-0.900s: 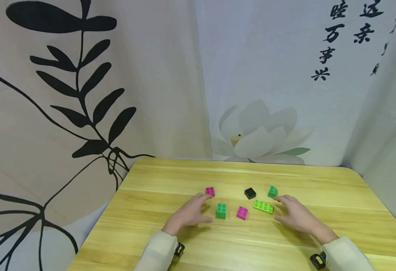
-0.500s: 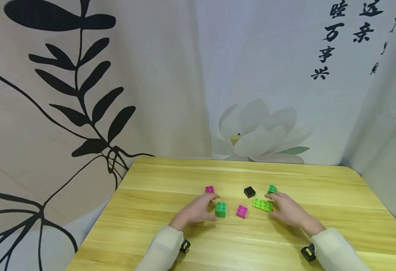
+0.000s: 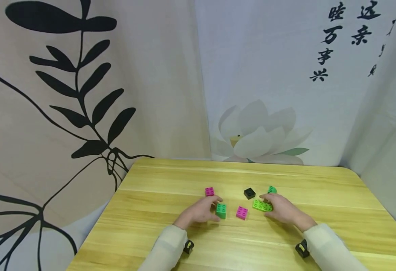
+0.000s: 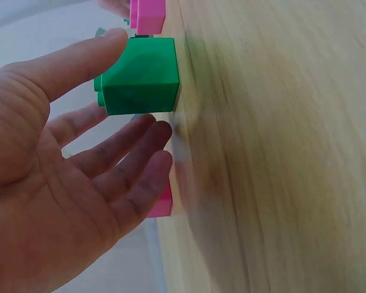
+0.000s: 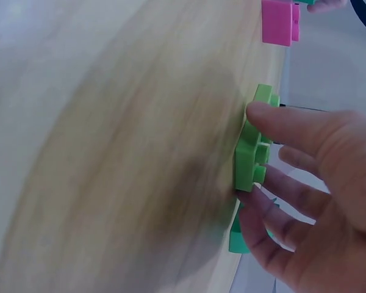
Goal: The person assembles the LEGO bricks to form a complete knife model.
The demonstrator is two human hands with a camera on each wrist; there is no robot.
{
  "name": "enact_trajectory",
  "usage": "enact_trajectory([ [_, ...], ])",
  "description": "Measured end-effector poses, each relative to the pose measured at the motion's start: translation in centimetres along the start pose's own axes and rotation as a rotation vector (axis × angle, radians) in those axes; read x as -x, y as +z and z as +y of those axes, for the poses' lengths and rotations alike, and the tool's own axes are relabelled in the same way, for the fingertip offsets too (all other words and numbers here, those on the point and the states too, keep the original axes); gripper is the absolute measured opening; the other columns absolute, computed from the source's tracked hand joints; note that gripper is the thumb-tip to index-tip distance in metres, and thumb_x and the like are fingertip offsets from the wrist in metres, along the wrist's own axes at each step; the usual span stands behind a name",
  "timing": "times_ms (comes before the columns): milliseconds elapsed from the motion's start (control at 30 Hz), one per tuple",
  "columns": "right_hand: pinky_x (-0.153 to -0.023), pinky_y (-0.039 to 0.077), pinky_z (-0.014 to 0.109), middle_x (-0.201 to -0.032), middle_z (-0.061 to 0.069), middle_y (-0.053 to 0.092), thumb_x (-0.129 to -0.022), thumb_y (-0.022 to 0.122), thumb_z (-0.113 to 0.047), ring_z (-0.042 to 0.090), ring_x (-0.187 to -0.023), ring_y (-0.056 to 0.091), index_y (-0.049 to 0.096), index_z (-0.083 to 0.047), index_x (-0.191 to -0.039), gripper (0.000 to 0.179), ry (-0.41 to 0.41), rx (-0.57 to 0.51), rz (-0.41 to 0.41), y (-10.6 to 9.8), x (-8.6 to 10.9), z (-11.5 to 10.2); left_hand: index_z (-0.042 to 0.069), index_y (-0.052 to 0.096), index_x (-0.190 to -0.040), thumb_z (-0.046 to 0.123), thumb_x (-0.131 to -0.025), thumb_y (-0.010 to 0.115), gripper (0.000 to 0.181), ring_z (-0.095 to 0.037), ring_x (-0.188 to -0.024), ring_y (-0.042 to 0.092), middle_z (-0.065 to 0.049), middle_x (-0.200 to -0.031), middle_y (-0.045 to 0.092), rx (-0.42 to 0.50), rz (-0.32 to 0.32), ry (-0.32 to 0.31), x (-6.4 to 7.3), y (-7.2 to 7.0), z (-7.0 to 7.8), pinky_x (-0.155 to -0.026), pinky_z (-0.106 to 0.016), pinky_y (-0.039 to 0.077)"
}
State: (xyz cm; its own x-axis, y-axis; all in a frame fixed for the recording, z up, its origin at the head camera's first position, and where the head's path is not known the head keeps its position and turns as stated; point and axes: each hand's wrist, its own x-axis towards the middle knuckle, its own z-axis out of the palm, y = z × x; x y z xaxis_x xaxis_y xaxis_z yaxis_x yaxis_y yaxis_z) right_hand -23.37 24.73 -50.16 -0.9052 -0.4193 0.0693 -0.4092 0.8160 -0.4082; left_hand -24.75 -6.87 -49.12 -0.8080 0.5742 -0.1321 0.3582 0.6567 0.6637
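Note:
In the head view my left hand [image 3: 201, 211] curves loosely around the left side of a green toy building brick [image 3: 220, 211]. The left wrist view has its thumb across the studded side of that brick [image 4: 143, 79], the other fingers bent loosely beyond. My right hand [image 3: 285, 211] straddles the right end of a long lime-green building brick [image 3: 261, 205]. Seen from the right wrist, the thumb overlaps the lime brick [image 5: 249, 155] while the fingers stay spread on its other side. Between the hands lies a magenta brick [image 3: 242, 213].
Another magenta brick [image 3: 209, 191] sits beyond my left hand. A black brick [image 3: 249, 193] is farther back in the middle, and a rounded green brick [image 3: 272, 189] lies behind my right fingers. All rest on a wooden table [image 3: 238, 248] before a printed curtain [image 3: 164, 82].
My left hand has moved right until the green brick is between its thumb and fingers. My right hand has moved left over the lime brick. The bricks stay in place.

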Motion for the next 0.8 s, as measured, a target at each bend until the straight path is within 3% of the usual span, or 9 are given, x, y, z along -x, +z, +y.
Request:
enact_trajectory([
  [167,-0.090,0.045,0.050,-0.112,0.017,0.063,-0.075,0.078,-0.010,0.033,-0.103,0.059,0.054,0.003,-0.126,0.057,0.042,-0.030,-0.020,0.24,-0.23,0.04,0.011,0.055,-0.125,0.014,-0.075,0.079,0.056,-0.014,-0.100,0.056,-0.001,-0.111,0.060,-0.030,-0.009,0.021,-0.17,0.25,0.13,-0.090,-0.029,0.046],
  [333,-0.090,0.046,0.049,-0.112,0.017,0.063,-0.076,0.078,-0.008,0.033,-0.103,0.060,0.056,0.001,-0.124,0.054,0.066,-0.028,-0.020,0.42,-0.47,0.13,0.009,0.059,-0.117,0.007,-0.075,0.079,0.047,-0.010,-0.088,0.057,0.003,-0.097,0.060,0.012,-0.004,0.041,-0.19,0.43,0.26,-0.081,-0.023,0.047],
  [800,-0.092,0.044,0.051,-0.115,0.016,0.061,-0.080,0.075,-0.011,0.035,-0.107,0.057,0.059,0.003,-0.119,0.045,0.021,0.009,0.006,0.23,0.02,-0.04,0.010,0.061,-0.111,0.005,-0.077,0.076,0.037,-0.012,-0.087,0.061,-0.001,-0.097,0.061,0.087,0.006,0.003,0.17,0.20,0.66,-0.078,-0.024,0.049],
])
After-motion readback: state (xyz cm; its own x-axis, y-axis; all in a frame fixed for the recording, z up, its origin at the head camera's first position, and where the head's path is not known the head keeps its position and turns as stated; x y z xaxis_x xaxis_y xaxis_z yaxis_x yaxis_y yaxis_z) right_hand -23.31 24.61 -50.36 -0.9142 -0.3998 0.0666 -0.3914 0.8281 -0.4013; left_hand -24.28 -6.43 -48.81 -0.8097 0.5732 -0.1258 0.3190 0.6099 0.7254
